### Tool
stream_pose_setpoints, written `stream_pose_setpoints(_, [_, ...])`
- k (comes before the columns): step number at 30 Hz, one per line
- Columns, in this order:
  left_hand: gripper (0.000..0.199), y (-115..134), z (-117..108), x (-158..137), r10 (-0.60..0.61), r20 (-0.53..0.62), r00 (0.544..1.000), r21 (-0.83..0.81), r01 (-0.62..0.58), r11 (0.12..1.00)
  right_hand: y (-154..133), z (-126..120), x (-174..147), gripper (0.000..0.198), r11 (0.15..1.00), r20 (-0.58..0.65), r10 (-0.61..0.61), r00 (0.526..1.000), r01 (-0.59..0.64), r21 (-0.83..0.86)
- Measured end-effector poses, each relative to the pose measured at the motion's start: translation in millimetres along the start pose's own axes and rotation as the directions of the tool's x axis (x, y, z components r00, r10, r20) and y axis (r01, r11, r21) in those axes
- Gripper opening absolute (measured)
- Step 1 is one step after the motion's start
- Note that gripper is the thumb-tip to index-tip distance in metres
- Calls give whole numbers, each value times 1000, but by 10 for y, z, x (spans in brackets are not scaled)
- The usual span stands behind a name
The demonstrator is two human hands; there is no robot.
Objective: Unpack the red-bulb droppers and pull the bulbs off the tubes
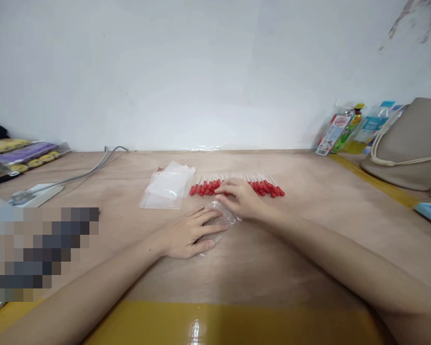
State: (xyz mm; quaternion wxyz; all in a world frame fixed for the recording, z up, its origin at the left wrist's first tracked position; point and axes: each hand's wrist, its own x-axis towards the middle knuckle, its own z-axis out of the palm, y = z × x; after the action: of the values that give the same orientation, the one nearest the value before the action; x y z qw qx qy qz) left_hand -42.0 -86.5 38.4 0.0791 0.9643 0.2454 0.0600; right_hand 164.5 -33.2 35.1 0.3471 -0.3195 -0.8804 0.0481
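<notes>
My left hand [193, 234] lies with its fingers spread on a clear plastic bag [231, 218], holding it against the wooden table. Just beyond, my right hand [242, 199] has its thumb and fingers curled together over the bag's far edge. Whatever is between those fingertips is hidden. Behind the right hand runs a row of thin pale sticks with red tips [266, 189], the tips facing me. The hand covers the middle of this row. Left of the sticks lies a small pile of clear, flat plastic bags [165, 189].
A power strip [45, 194] with a grey cable sits at the left, near several coloured packets [28, 153]. At the back right stand a carton [334, 134], bottles [371, 127] and a beige bag [413, 143]. Yellow tape [136, 321] runs along the front edge. One left area is pixelated.
</notes>
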Motion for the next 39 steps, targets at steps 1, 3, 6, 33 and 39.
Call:
stream_pose_setpoints(1, [50,-11,0,-3,-3,-5,1000,-27,3,1000,-18,-44,-137,30,997,59,-75,995,72,41])
stream_pose_setpoints(3, [55,-24,-2,-10,-23,-22,999,-81,21,996,-43,-129,-393,42,984,232,-176,957,163,74])
stream_pose_setpoints(6, [50,-20,-1,-26,-67,-32,997,-146,61,987,-24,-236,-654,54,991,442,-136,887,125,55])
stream_pose_setpoints(33, [22,-1172,-211,-365,-720,-635,282,-256,802,540,63,-267,-776,35,1000,251,-16,968,9,27])
stream_pose_setpoints(39, [32,-1085,-155,-353,-520,-797,308,-4,857,514,79,-234,-786,34,998,204,-36,978,46,-44])
